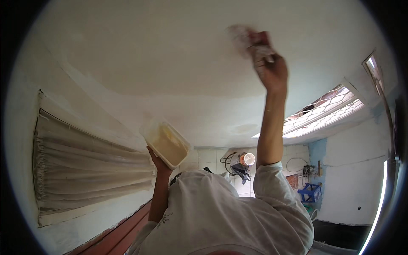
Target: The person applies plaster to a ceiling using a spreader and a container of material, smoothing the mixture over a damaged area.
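My left hand [160, 160] grips a translucent rectangular plastic tub [149, 135] from below and the side. The tub is tilted, with some cream-coloured stuff inside. My right arm stretches high, and my right hand [272, 71] is closed on a red flat tool smeared with white [259, 39]. Motion blurs that tool, so its exact kind is unclear. It is up at the pale wall surface [170, 59]; whether it touches there I cannot tell. White residue coats the fingers of this hand.
To the left hangs a gathered beige curtain [93, 165]. A window with a wire-like grille [323, 111] is on the right. Below, on white tiles, are a white bucket [249, 159], a dark-framed chair [227, 160] and a blue stool [310, 193]. A reddish ledge [123, 231] runs at lower left.
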`<state>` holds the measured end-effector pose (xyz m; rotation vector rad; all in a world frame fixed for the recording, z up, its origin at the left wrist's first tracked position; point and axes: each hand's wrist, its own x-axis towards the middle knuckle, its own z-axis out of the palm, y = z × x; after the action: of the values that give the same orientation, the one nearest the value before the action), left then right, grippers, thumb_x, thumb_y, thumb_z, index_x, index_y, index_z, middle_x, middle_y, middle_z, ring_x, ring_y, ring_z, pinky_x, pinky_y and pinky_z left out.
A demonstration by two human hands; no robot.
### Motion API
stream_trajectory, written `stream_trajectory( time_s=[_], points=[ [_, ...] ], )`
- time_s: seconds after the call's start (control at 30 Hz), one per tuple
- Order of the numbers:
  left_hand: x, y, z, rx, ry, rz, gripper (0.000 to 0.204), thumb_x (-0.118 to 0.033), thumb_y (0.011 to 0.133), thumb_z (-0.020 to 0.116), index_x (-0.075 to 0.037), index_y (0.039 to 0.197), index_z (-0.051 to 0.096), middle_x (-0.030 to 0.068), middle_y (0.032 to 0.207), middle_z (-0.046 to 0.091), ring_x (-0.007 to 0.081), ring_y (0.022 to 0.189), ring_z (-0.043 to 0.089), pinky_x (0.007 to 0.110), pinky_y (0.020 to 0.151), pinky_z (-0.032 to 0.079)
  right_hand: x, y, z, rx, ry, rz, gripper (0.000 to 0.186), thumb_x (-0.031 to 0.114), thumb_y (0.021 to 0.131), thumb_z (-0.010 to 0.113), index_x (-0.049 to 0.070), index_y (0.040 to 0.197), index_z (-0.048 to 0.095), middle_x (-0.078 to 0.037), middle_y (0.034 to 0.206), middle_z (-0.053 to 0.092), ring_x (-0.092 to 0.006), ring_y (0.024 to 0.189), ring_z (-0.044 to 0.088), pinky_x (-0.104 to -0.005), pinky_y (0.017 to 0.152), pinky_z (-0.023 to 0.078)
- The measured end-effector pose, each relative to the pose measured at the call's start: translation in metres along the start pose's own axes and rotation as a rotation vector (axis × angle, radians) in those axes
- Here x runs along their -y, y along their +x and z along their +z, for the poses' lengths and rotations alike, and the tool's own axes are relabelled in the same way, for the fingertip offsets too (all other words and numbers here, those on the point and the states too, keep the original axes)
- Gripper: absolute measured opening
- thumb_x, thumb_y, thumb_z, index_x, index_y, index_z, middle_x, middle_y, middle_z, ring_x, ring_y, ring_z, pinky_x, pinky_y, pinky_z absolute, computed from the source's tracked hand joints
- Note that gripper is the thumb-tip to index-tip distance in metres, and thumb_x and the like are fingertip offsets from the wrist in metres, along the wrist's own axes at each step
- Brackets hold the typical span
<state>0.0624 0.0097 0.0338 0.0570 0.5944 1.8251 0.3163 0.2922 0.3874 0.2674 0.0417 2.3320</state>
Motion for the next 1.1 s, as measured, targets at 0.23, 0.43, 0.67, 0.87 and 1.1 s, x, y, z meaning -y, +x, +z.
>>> stream_trajectory(
  time_s=[0.23,0.43,0.67,0.87,1.1],
  points=[
    [-0.004,-0.002,0.016,-0.078,-0.004,0.007,0.072,-0.07,0.102,0.03,-0.018,0.149,0.041,0.0052,0.14,0.054,0.0253,0.128,0.055,0.046,0.105,0.049,-0.069,-0.037,-0.077,-0.181,-0.364,-0.026,0.024,0.003,0.095,0.053,-0.013,0.112,0.054,-0.008,0.083,0.055,-0.0106,0.061,0.044,-0.0202,0.047,0.036],
    [-0.003,0.011,0.008,-0.036,0.054,-0.034,0.077,-0.073,0.099,0.034,-0.019,0.153,0.036,0.0052,0.145,0.049,0.0265,0.131,0.052,0.047,0.107,0.048,-0.019,0.01,-0.057,-0.274,0.03,-0.101,0.029,0.006,0.104,0.039,-0.01,0.123,0.055,-0.012,0.089,0.052,-0.0143,0.067,0.047,-0.0209,0.053,0.044],
    [0.0,0.009,-0.001,-0.06,0.043,-0.033,0.078,-0.074,0.098,0.034,-0.019,0.153,0.036,0.0062,0.146,0.048,0.0274,0.132,0.05,0.046,0.108,0.047,-0.027,-0.03,-0.031,0.188,-0.062,-0.068,0.026,0.006,0.101,0.041,-0.01,0.113,0.057,-0.006,0.084,0.05,-0.0114,0.066,0.046,-0.0251,0.053,0.038],
    [-0.005,0.004,0.008,-0.047,0.064,-0.019,0.078,-0.074,0.099,0.033,-0.018,0.153,0.035,0.0066,0.146,0.048,0.0278,0.132,0.051,0.047,0.108,0.047,-0.084,-0.018,-0.133,-0.282,-0.09,0.109,0.022,0.003,0.097,0.048,-0.014,0.111,0.054,-0.006,0.08,0.051,-0.0116,0.065,0.045,-0.0236,0.048,0.037],
    [-0.006,0.01,0.008,-0.036,0.079,0.003,0.073,-0.07,0.101,0.032,-0.018,0.152,0.038,0.0069,0.144,0.05,0.0282,0.129,0.054,0.048,0.105,0.049,0.005,-0.008,-0.013,0.137,0.094,-0.052,0.036,0.011,0.102,0.041,-0.015,0.125,0.051,-0.011,0.091,0.053,-0.0129,0.065,0.048,-0.0243,0.051,0.039]
  ],
)
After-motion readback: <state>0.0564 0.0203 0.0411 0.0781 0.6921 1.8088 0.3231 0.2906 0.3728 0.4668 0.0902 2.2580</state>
